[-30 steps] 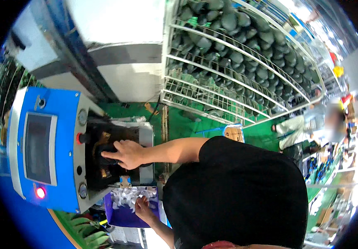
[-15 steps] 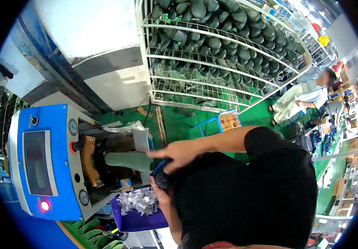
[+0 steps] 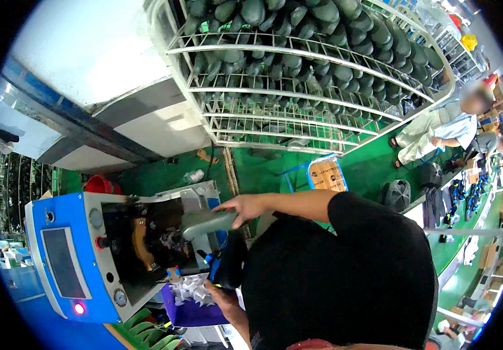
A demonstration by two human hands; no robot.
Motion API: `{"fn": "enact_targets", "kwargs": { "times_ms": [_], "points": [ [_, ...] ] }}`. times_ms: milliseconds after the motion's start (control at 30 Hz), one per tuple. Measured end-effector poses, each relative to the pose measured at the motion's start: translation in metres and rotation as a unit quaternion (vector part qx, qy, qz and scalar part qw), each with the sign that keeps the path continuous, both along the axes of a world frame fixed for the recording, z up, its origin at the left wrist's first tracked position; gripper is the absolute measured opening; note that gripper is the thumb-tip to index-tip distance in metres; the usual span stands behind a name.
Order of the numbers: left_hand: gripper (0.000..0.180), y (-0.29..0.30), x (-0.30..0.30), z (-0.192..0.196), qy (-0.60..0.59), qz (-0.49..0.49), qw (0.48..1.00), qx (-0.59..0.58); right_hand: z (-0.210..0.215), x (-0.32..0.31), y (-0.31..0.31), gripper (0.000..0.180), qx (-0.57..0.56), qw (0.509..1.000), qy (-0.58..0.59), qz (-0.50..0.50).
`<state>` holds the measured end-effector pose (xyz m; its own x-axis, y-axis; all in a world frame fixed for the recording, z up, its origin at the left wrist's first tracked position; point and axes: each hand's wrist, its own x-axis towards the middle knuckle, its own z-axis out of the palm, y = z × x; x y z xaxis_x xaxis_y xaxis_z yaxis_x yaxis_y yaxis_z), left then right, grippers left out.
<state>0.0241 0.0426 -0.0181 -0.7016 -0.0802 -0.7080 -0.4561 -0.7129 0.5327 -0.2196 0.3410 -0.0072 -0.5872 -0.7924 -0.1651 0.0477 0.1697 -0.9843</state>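
Note:
My right hand (image 3: 244,208) closes on one end of a grey-green shoe last (image 3: 208,223), which lies across the front of the blue-and-white machine (image 3: 59,256). Below it, my left hand (image 3: 223,298) grips a black shoe upper (image 3: 228,262) with blue trim, close against my body. Part of that hand's fingers is hidden behind the upper. A curved brown pad (image 3: 143,245) sits inside the dark opening of the machine, to the left of the last.
A purple bin (image 3: 196,315) of white pieces stands below the machine's front. Green curved pieces (image 3: 138,331) lie beside it. Ahead are a white wire rack (image 3: 275,143) full of dark lasts and a blue-framed stool (image 3: 324,172). Another person (image 3: 432,137) sits at far right.
The last has come outward from the machine, with my right hand now around its end. The black upper is held lower, apart from the right hand. My view has shifted.

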Motion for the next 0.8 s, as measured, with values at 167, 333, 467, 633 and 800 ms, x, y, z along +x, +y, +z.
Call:
{"fn": "enact_targets", "kwargs": {
  "times_ms": [167,333,467,633,800],
  "points": [
    [0.082,0.052,-0.034,-0.003,-0.090,0.038,0.994,-0.058,-0.076,0.021,0.188,0.087,0.350,0.852,0.083,-0.379],
    [0.079,0.112,-0.070,0.002,-0.072,0.040,0.996,-0.035,-0.099,-0.055,0.304,0.083,0.375,0.649,0.070,-0.658],
    [0.072,0.151,-0.096,0.019,-0.088,-0.016,0.989,-0.119,-0.147,-0.135,0.415,0.069,0.466,0.545,0.360,-0.597],
    [0.058,0.175,-0.090,0.018,-0.037,0.086,0.994,-0.055,-0.114,-0.227,0.453,0.065,0.557,0.581,0.358,-0.474],
    [0.061,0.191,-0.039,0.023,-0.198,0.162,0.960,-0.113,-0.124,-0.271,0.404,0.060,0.466,0.709,0.414,-0.330]
  ]
}}
